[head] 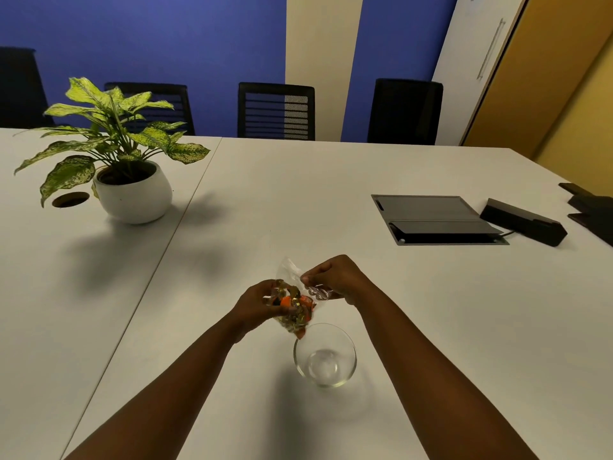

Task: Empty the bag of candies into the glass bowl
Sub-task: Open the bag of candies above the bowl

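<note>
Empty clear glass bowl (325, 355) near desk's (381, 293) front edge. Just beyond, held above desk: clear plastic bag of mixed-colour wrapped candies (293, 305), L hand (257, 305) gripping filled part, R hand (335, 280) pinching crumpled top. Potted green plant in white pot (132, 190) toward far-left corner.

The bowl (325, 355) stands on the worktop (431, 310) nearest the person. Just behind it and above the worktop, the bag (293, 305) hangs between the left hand (257, 305) and right hand (335, 280). A potted plant (127, 180) sits far left, a cable hatch (438, 219) far right, and chairs (276, 111) line the far edge.
</note>
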`<state>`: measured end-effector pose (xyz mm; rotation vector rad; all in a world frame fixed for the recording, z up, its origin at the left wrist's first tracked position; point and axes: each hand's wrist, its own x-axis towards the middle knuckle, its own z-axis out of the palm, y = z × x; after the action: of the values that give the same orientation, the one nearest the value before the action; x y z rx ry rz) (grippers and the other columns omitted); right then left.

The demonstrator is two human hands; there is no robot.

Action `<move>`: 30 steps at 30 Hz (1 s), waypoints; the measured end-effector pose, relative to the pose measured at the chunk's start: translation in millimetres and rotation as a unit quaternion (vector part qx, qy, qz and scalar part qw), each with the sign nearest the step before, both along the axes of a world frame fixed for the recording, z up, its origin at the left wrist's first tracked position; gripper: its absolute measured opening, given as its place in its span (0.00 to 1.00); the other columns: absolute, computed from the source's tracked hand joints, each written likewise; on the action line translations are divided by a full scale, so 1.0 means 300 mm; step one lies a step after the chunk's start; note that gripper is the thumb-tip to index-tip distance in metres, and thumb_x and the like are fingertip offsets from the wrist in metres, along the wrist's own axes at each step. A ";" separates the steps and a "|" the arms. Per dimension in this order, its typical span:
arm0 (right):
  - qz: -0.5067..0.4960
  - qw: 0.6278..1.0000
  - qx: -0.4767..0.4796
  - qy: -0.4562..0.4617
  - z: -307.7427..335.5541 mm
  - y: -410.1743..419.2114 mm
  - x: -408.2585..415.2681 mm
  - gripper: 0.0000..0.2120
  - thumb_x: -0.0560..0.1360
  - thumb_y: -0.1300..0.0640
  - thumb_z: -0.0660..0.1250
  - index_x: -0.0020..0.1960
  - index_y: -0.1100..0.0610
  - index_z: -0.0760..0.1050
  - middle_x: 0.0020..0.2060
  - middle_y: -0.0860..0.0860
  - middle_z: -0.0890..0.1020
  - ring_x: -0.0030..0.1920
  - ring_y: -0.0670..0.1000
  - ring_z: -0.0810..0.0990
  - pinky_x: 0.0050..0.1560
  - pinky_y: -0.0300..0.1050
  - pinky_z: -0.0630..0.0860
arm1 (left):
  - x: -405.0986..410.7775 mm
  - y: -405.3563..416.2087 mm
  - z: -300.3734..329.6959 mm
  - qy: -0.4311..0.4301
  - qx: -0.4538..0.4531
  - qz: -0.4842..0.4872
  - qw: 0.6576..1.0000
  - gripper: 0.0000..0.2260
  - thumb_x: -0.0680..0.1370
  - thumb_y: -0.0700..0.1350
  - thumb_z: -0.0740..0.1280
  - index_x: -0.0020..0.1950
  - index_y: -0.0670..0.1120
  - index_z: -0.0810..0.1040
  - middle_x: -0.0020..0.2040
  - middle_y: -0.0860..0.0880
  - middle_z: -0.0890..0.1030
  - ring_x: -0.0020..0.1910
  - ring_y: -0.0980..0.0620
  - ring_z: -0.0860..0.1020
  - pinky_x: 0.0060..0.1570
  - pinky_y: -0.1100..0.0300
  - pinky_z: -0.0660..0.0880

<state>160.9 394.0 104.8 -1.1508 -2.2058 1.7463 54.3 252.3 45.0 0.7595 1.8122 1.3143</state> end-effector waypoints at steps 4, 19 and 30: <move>-0.048 0.999 -0.015 0.010 -0.037 -0.017 0.000 0.02 0.67 0.63 0.75 0.38 0.59 0.82 0.32 0.52 0.82 0.39 0.52 0.81 0.41 0.45 0.80 | 0.015 0.019 0.005 0.041 -0.006 0.089 0.995 0.21 0.66 0.47 0.76 0.57 0.47 0.76 0.55 0.49 0.79 0.56 0.50 0.75 0.56 0.55 0.74; -0.051 0.995 -0.082 0.034 -0.080 -0.087 0.007 0.08 0.66 0.64 0.75 0.32 0.57 0.78 0.31 0.52 0.81 0.33 0.49 0.81 0.35 0.39 0.77 | 0.079 0.057 0.065 -0.050 -0.009 0.062 0.997 0.13 0.79 0.49 0.57 0.39 0.45 0.75 0.35 0.46 0.79 0.34 0.51 0.78 0.37 0.59 0.74; -0.047 0.990 -0.132 0.021 -0.067 -0.085 0.021 0.04 0.71 0.63 0.71 0.41 0.64 0.80 0.35 0.55 0.81 0.35 0.51 0.81 0.34 0.40 0.79 | 0.075 0.055 0.036 -0.043 0.012 0.046 0.998 0.12 0.79 0.40 0.56 0.38 0.42 0.74 0.35 0.45 0.77 0.36 0.51 0.77 0.42 0.59 0.76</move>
<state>167.2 368.3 84.7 -1.2324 -1.9055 2.0473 76.7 268.6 55.8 0.6284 1.7839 1.4088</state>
